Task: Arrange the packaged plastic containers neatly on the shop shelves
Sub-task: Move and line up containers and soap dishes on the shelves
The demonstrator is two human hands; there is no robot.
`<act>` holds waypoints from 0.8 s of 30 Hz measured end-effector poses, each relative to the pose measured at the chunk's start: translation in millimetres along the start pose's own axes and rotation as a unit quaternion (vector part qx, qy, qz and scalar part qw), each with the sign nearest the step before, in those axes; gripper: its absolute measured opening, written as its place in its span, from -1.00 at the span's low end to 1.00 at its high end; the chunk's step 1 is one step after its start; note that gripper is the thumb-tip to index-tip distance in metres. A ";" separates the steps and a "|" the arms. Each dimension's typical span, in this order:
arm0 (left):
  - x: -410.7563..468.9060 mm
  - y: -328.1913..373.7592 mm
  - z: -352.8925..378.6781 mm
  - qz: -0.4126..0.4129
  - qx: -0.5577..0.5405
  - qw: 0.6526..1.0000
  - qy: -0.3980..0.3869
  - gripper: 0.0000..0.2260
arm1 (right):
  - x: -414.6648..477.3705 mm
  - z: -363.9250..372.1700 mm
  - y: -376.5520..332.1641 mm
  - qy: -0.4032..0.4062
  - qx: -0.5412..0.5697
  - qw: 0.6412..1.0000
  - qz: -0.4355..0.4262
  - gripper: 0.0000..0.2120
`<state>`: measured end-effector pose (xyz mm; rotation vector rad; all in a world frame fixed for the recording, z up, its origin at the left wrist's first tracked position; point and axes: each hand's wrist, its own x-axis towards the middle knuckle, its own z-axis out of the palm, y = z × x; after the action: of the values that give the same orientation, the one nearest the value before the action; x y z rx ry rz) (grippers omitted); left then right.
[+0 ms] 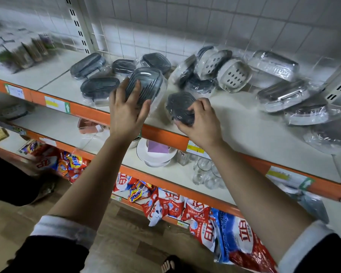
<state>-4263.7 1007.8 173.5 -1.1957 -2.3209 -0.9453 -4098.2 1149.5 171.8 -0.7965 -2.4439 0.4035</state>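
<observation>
The left hand (126, 111) grips a tilted, wrapped grey soap dish (146, 83), fingers spread; the right hand (200, 120) clutches a darker one (180, 105) on the top shelf (234, 123).

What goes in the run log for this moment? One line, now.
left hand: holds ribbed grey container | right hand: grips dark container | place: upper shelf front | heap behind: jumbled

Arms extended; left hand (126, 113) clasps a ribbed container (147, 81), right hand (200, 122) curls fingers (202, 105) round a dark container (178, 105).
</observation>
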 end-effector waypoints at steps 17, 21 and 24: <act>-30.2 108.4 15.2 0.084 -0.072 0.994 0.009 -0.51 | -97.7 -95.9 55.7 0.135 0.030 0.989 0.058 -0.44; -54.8 156.2 15.0 0.109 -0.074 0.991 0.009 -0.53 | -140.8 -132.1 79.4 0.145 0.019 0.987 0.066 -0.48; -82.0 194.5 11.5 0.116 -0.083 0.990 0.012 -0.53 | -177.3 -162.5 100.0 0.152 0.020 0.986 0.067 -0.48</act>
<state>-4057.6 1050.0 194.8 -1.4742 -2.0596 -1.0777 -3838.8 1137.2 191.3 -0.9356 -2.1002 0.3509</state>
